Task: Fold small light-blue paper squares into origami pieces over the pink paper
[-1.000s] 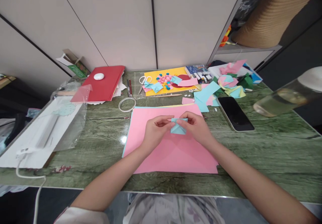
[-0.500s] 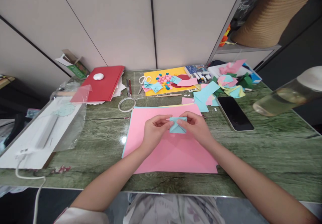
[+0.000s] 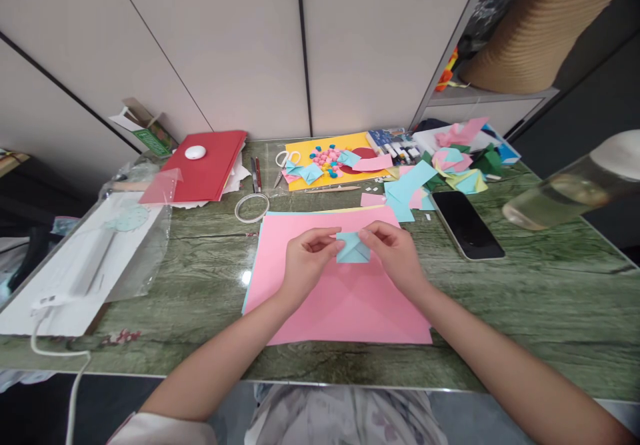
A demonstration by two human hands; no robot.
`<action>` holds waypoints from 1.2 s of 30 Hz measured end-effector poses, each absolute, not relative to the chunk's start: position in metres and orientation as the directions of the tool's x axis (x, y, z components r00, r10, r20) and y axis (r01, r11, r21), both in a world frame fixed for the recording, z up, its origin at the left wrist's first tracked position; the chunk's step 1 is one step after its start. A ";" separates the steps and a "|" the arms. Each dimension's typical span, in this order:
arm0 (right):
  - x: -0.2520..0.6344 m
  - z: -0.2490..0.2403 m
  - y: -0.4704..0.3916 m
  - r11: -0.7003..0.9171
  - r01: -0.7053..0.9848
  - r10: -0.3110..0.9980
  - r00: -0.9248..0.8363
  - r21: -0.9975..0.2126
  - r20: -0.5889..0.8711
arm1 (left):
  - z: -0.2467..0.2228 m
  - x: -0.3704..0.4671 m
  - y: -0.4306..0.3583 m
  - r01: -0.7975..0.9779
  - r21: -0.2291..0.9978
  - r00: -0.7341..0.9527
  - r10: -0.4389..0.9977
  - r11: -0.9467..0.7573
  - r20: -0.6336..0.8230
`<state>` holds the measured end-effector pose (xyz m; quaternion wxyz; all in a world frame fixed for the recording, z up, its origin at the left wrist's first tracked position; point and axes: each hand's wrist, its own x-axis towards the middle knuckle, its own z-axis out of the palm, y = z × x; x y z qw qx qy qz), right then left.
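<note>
A small square of folded light-blue paper (image 3: 353, 250) with crease lines is held up between my two hands, over a stack of coloured paper sheets (image 3: 330, 311) with pink on top. My left hand (image 3: 311, 253) pinches its left edge between thumb and fingers. At its upper right corner, my right hand (image 3: 393, 251) grips with thumb and curled fingers. The fingertips behind the paper are partly hidden.
Beyond the stack lie a roll of tape (image 3: 252, 208), scissors (image 3: 287, 159) and a yellow sheet (image 3: 300, 146) bearing small pink and blue pieces. To the right are paper scraps (image 3: 407, 188), a phone (image 3: 467, 225) and a clear bottle (image 3: 560, 191). A red folder (image 3: 210, 165) lies back left.
My right thumb has slid from the middle of the folded paper to its upper right corner, baring more of its front. My left hand keeps its hold.
</note>
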<state>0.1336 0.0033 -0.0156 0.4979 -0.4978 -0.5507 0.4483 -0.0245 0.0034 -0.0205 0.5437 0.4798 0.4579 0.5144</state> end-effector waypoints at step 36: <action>0.134 -0.017 0.004 0.079 0.110 0.992 -0.108 -0.991 0.067 | -0.020 -0.023 0.003 -0.135 0.990 0.044 0.998 0.047 -0.042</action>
